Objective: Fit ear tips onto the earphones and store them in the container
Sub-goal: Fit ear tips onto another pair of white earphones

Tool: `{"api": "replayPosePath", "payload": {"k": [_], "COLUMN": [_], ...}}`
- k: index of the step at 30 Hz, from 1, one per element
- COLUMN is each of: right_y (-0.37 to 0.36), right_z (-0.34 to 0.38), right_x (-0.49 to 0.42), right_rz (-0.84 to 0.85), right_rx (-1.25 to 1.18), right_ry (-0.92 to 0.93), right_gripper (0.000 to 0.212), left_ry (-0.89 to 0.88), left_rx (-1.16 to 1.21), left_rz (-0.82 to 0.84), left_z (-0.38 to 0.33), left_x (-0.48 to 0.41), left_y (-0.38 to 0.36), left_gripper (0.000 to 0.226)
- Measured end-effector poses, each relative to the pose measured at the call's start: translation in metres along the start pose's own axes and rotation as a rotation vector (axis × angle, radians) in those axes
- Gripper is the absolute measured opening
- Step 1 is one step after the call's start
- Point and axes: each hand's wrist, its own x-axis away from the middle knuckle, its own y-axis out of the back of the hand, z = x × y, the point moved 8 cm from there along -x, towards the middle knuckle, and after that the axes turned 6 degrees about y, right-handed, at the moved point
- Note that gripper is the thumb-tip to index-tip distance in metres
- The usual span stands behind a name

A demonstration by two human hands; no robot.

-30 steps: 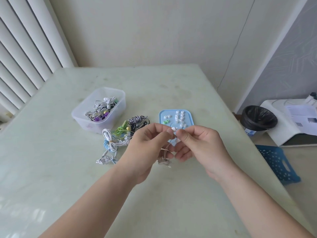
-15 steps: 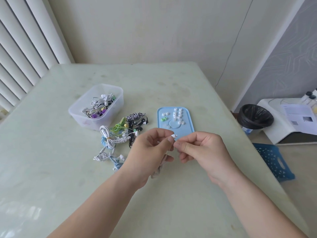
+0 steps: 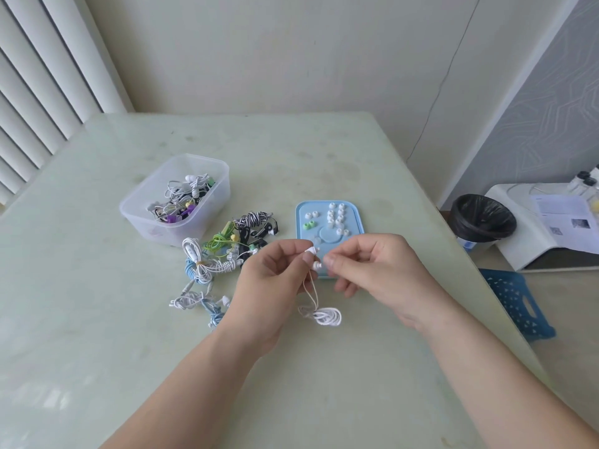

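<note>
My left hand (image 3: 270, 286) pinches a pair of white earphones (image 3: 313, 259) by the buds, above the table's middle. Their coiled cable (image 3: 322, 315) hangs down onto the table. My right hand (image 3: 379, 270) has thumb and forefinger closed right beside the buds; whether a tip sits between them I cannot tell. Behind the hands lies a blue tray (image 3: 355, 222) with several white ear tips (image 3: 337, 218) and two green ones (image 3: 309, 225). A clear plastic container (image 3: 207, 210) with several earphones stands at the back left.
A pile of bundled earphones (image 3: 223, 254) in white, blue, green and black lies between the container and my left hand. Off the table's right edge are a black-lined bin (image 3: 483, 218), a blue basket (image 3: 515, 303) and a white device with papers (image 3: 551, 222).
The white earphones' coiled cable has dropped from under my left hand and now hangs down onto the table. My two hands have drawn slightly apart, so both buds show between them.
</note>
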Motion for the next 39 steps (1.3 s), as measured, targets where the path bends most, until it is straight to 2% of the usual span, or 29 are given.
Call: {"api": "replayPosePath", "payload": {"k": [4,10,13,16,20,23,27,39], "right_y": [0.013,-0.015,-0.018,-0.008,-0.011,-0.021,-0.025,-0.024], "right_z": [0.003,-0.003,0.0,0.004,-0.001,-0.002,-0.002,-0.002], "right_x": [-0.032,-0.064,-0.066,-0.057,-0.034,-0.023,-0.019,-0.019], "right_rz": [-0.149,-0.026,-0.027,-0.114,-0.086,-0.028,0.017,0.069], "right_rx": [0.394,0.693,0.743,0.57,-0.142,-0.417,-0.505,-0.476], "right_ry": [0.145,0.24,0.262,0.235,0.066,0.035,0.044,0.078], "right_gripper": [0.003,0.005,0.009,0.009,0.01,0.013,0.015,0.014], "left_ry": [-0.007,-0.023,-0.036,-0.042,-0.077,-0.105,-0.139,-0.171], "left_rx": [0.071,0.127,0.124,0.137,0.127,0.105,0.065,0.022], "left_rz": [-0.048,-0.082,-0.09,-0.083,-0.077,-0.074,-0.045,0.002], "left_z": [0.003,0.005,0.004,0.004,0.0,-0.002,-0.005,-0.008], "left_x": [-0.001,0.001,0.001,0.001,0.001,0.002,0.003,0.004], "left_y": [0.005,0.007,0.008,0.008,0.008,0.009,0.009,0.008], "left_gripper": [0.014,0.009,0.008,0.008,0.01,0.009,0.011,0.009]}}
